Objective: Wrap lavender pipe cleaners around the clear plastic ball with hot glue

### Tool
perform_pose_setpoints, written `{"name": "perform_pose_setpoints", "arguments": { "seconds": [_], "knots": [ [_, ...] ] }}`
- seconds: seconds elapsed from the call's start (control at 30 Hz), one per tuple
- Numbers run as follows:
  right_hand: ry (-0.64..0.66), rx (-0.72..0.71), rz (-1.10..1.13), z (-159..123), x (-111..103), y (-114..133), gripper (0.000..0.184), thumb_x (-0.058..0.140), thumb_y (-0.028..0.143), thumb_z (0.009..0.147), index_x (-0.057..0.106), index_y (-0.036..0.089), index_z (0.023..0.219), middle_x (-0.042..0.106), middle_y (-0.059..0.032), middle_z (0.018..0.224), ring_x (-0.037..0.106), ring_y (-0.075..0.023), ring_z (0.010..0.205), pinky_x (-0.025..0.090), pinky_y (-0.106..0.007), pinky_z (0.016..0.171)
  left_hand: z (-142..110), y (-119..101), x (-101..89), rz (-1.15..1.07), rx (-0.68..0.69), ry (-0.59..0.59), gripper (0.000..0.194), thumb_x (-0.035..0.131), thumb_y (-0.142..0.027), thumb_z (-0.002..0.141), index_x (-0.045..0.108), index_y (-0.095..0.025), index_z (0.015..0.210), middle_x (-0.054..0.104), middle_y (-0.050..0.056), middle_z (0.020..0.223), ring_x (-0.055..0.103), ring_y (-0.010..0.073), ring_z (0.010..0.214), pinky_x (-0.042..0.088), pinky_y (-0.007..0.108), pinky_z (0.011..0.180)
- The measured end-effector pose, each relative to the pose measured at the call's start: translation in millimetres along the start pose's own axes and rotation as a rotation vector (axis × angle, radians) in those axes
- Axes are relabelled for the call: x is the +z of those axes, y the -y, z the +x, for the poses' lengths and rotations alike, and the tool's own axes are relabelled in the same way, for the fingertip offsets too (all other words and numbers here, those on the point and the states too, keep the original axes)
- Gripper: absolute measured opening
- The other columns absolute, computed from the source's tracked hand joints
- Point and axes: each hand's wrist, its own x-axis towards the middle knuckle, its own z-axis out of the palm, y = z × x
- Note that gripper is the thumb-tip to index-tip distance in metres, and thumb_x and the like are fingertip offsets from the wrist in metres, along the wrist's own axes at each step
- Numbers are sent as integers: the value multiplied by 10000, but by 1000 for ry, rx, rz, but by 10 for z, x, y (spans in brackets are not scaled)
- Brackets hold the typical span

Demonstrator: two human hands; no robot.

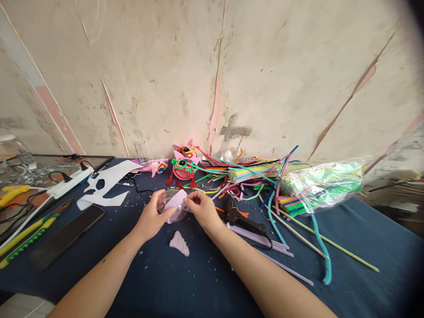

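Observation:
My left hand (149, 219) is closed around a clear plastic ball (180, 215), with its thumb at the near side. Lilac pipe cleaner rows (176, 200) lie side by side across the ball's surface. At the ball's right edge my right hand (206, 213) pinches a lilac pipe cleaner, its tip mostly hidden by the fingers. Just below the hands, a triangular piece wound in lilac pipe cleaner (179, 243) lies on the dark blue tabletop (165, 287). A black glue gun (244, 220) rests right of my right hand.
Behind the hands stand pink-eared, tasselled ornaments (182, 168). Loose pipe cleaners (251, 174) and a plastic-bagged bundle (327, 185) spread rightward. On the left are cut white paper (111, 181), a phone (68, 236), yellow-green-handled pliers (31, 236) and a power strip (71, 181).

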Motion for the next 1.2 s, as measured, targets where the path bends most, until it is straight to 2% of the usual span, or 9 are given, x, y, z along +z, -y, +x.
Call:
{"name": "perform_pose_setpoints", "arguments": {
  "seconds": [0.17,0.37,0.57,0.97,1.1,1.2],
  "knots": [
    [4,6,22,-7,-2,5,161,638,348,645,582,198,663,580,12,635,513,-149,618,413,-261,588,3,57,-29,6,18,24,630,642,-477,776,427,-196,1298,541,158,1372,492,306,1296,395,488,1063],
    [9,6,28,-12,-8,30,172,641,358,637,575,199,650,575,11,634,524,-159,626,417,-284,618,-1,71,-38,-40,12,6,546,401,-551,898,457,-184,1300,500,154,1413,472,269,1315,332,450,1105],
    [15,-4,7,-17,-9,35,176,641,362,643,578,198,661,590,5,646,540,-166,638,426,-291,632,-1,46,-34,-56,-9,-22,530,525,-517,843,490,-182,1252,558,145,1361,496,282,1293,336,454,1094],
    [15,-21,-18,-19,-18,8,193,622,388,661,576,201,671,599,-2,667,545,-170,653,421,-288,637,14,12,-48,-107,-36,-69,455,485,-451,854,576,-169,1200,606,127,1308,529,280,1260,367,446,1074],
    [30,-21,-22,-25,-16,19,195,615,391,665,571,201,674,599,-9,673,551,-179,667,427,-296,647,7,-13,-49,-64,-25,-92,415,504,-432,835,602,-192,1158,615,107,1297,532,273,1253,357,437,1080],
    [31,-29,-49,-38,-13,41,194,612,392,667,571,203,680,613,-17,695,565,-188,692,436,-308,674,10,-24,-32,-82,-39,-97,423,576,-436,794,590,-186,1135,650,113,1228,586,277,1174,402,443,1031]
  ]
}}
